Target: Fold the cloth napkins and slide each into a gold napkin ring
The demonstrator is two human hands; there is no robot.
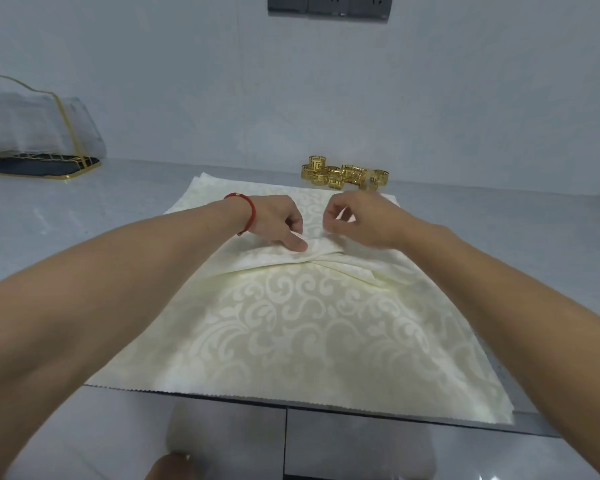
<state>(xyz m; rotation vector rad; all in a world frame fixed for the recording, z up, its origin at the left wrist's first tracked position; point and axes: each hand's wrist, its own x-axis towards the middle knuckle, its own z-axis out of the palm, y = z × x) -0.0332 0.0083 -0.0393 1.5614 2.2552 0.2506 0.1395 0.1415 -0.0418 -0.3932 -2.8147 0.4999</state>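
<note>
Hands: left [274, 220], right [361, 220] pinching napkin [291, 323] fold | fingertips partly hidden | rings [343, 174] blurred

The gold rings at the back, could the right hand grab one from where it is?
Probably yes. The right hand is pinching the napkin just in front of the gold napkin rings, with nothing between them. It would have to let go of the fold first.
</note>
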